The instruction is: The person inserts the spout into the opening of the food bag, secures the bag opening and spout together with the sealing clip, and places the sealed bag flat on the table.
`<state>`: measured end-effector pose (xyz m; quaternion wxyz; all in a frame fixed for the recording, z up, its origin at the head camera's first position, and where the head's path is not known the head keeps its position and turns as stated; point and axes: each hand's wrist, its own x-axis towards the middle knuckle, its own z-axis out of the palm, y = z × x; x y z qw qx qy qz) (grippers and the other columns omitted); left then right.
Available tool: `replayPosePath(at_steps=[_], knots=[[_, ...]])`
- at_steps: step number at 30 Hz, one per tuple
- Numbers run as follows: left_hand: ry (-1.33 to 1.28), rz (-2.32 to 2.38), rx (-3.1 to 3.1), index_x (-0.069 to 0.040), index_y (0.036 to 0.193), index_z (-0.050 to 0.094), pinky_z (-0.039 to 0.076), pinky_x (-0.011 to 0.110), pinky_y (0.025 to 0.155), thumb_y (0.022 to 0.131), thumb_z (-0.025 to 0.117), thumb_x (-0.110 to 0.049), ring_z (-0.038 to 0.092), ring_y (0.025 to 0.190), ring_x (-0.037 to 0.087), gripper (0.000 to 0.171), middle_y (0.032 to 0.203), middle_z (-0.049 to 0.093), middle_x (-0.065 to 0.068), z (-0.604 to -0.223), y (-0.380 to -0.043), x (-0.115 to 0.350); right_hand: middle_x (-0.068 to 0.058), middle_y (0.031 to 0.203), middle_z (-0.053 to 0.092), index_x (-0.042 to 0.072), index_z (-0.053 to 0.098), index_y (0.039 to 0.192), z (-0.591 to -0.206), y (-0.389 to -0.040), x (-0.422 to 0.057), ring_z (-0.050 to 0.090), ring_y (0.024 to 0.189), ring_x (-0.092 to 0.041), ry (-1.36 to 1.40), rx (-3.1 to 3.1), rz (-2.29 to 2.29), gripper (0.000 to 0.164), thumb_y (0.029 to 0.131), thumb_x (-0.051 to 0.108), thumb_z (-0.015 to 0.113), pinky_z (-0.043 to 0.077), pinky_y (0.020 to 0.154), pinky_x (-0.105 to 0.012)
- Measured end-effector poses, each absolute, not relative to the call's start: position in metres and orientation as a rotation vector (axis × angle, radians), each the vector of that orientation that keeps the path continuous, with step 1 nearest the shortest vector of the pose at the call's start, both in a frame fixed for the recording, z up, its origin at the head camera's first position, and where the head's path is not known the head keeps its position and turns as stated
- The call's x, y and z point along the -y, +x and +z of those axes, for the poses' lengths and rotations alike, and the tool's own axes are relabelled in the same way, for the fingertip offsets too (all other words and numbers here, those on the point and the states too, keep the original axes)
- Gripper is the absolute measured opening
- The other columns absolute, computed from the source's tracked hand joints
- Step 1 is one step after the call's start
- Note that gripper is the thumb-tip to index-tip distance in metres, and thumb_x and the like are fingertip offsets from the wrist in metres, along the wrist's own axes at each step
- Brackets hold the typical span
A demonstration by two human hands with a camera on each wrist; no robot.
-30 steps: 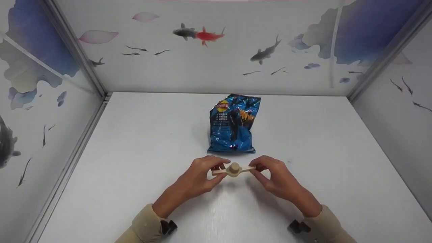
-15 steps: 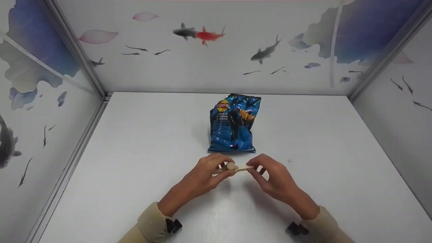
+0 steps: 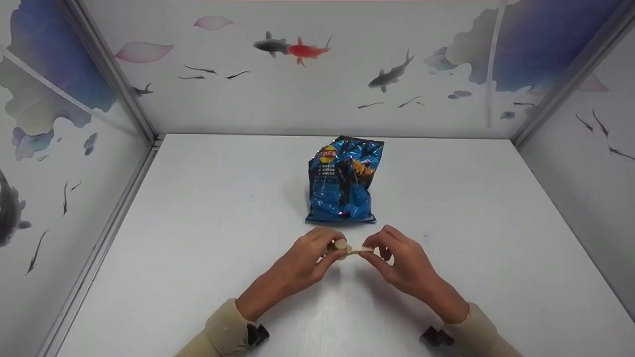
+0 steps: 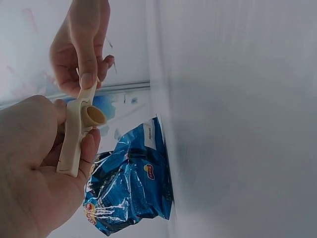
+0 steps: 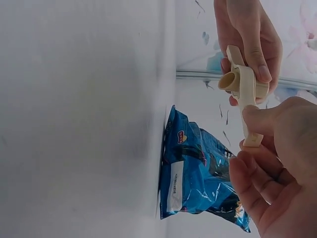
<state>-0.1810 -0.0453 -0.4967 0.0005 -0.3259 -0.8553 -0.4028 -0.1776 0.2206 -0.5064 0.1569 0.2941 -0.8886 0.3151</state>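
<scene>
Both hands hold a cream plastic bag clip point(image 4: 73, 136) with a hollow, slanted pour spout point(image 5: 229, 81) on its underside and a round cap point(image 3: 340, 244) on top. My left hand point(image 3: 305, 258) grips its left half, fingers and thumb around the cap. With thumb and fingertips, my right hand point(image 3: 409, 260) pinches the flat right arm of the clip. The clip is held up over the table, in front of a blue chip bag point(image 3: 342, 183). Part of the clip's left end is hidden behind the left fingers in the head view.
The chip bag stands on the white table point(image 3: 223, 198), its top crumpled. A white back wall point(image 3: 317, 104) with painted fish rises behind it, and side panels edge the table at left and right.
The left hand has shifted right along the clip, from its left end to around the cap. The right fingers have moved slightly on the right arm. The chip bag has stayed put.
</scene>
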Motion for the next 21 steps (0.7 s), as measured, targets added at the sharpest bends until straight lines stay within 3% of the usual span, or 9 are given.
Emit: replayPosePath(at_steps=[7,15,21], knots=[[-1.012,-1.232,2.666,-0.012,0.134,0.066,0.059,0.019,0.101,0.110,0.064,-0.033,0.067,0.117,0.010,0.032,0.125,0.070,0.001,-0.500,-0.179,0.044,0.003,0.091,0.062,0.020,0.076,0.113,-0.505,-0.175,-0.219,0.056,0.068,-0.016,0.847,2.598,0.869,0.025,0.092,0.019,0.089,0.046,0.056,-0.016],[-0.984,-1.245,2.661,-0.012,0.131,0.066,0.059,0.019,0.099,0.110,0.065,-0.031,0.068,0.113,0.010,0.029,0.124,0.070,0.002,-0.503,-0.180,0.043,0.006,0.099,0.077,0.019,0.078,0.118,-0.497,-0.172,-0.219,0.061,0.075,0.000,0.760,2.621,0.877,0.035,0.086,0.018,0.094,0.060,0.066,-0.019],[-0.864,-1.306,2.657,-0.011,0.128,0.068,0.061,0.019,0.094,0.108,0.069,-0.029,0.070,0.108,0.009,0.026,0.120,0.072,0.002,-0.506,-0.185,0.045,0.003,0.108,0.085,0.019,0.081,0.124,-0.491,-0.167,-0.217,0.071,0.073,-0.001,0.728,2.645,0.771,0.039,0.087,0.021,0.093,0.060,0.067,-0.018]])
